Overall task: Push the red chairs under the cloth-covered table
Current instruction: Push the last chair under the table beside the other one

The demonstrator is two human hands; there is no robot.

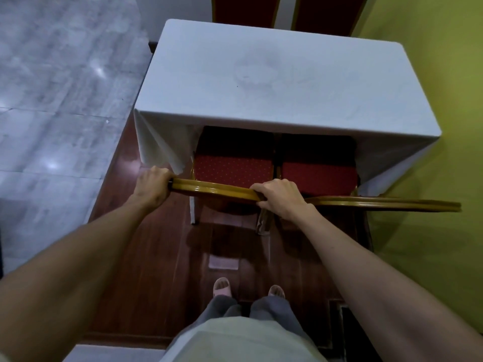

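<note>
Seen from above, a table under a white cloth (282, 74) stands in front of me. Two red chairs with gold frames sit side by side at its near edge, their seats partly under the cloth. My left hand (153, 188) grips the left end of the left chair's (232, 169) gold top rail. My right hand (281, 201) grips the right end of the same rail. The right chair (318, 176) stands beside it untouched, its top rail reaching toward the wall.
Two more red chair backs (287, 9) show beyond the table's far edge. A yellow-green wall (444, 100) runs close along the right side. Grey marble floor (52, 100) lies to the left, dark wooden floor (156, 257) under my feet.
</note>
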